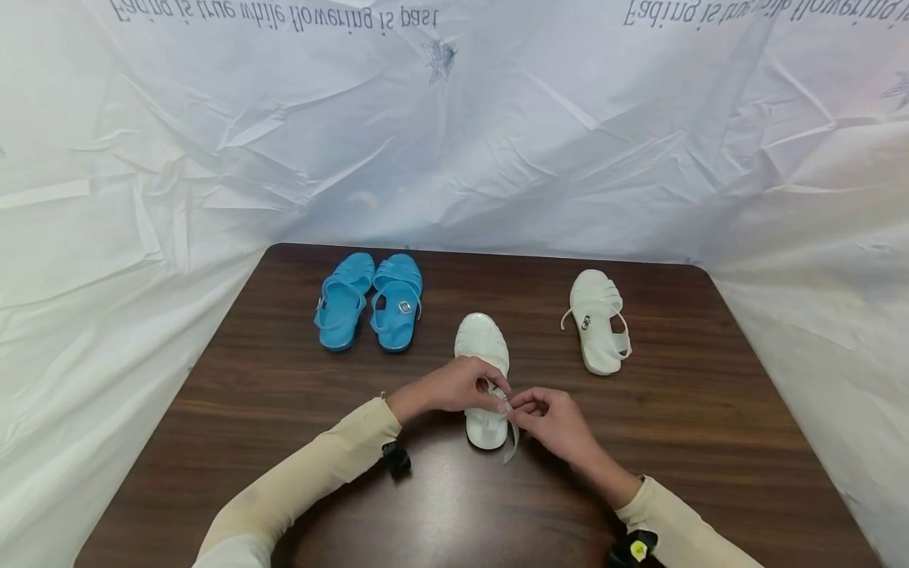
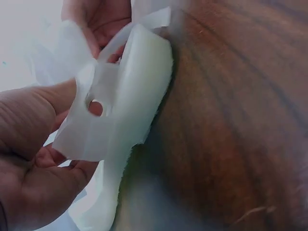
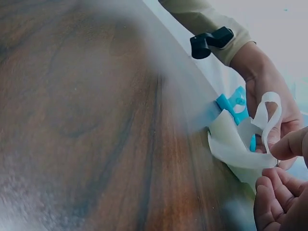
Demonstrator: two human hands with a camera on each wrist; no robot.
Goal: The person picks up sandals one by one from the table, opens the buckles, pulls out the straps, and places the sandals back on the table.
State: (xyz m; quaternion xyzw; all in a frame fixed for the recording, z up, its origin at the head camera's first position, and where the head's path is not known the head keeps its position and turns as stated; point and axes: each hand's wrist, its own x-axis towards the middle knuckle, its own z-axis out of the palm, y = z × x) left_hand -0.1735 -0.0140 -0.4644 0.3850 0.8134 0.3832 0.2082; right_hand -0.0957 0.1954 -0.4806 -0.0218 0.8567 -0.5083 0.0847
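Note:
A white sandal point(image 1: 481, 335) lies sole down on the table, toe pointing away from me. My left hand point(image 1: 465, 385) reaches over it from the left, thumb and index finger pinching its strap at the right side. From the right, my right hand point(image 1: 554, 422) pinches the same ankle strap point(image 3: 269, 113) close to the left fingertips. The strap's loose end point(image 1: 511, 448) hangs beside the heel. In the left wrist view the sandal point(image 2: 144, 62) shows its heel and a side opening. Fingers largely hide the buckle.
A second white sandal point(image 1: 600, 323), its strap undone, lies at the back right of the dark wooden table point(image 1: 710, 442). Two blue sandals point(image 1: 341, 304) stand side by side at the back left. Pale printed sheeting point(image 1: 454, 158) hangs behind the table and along both sides.

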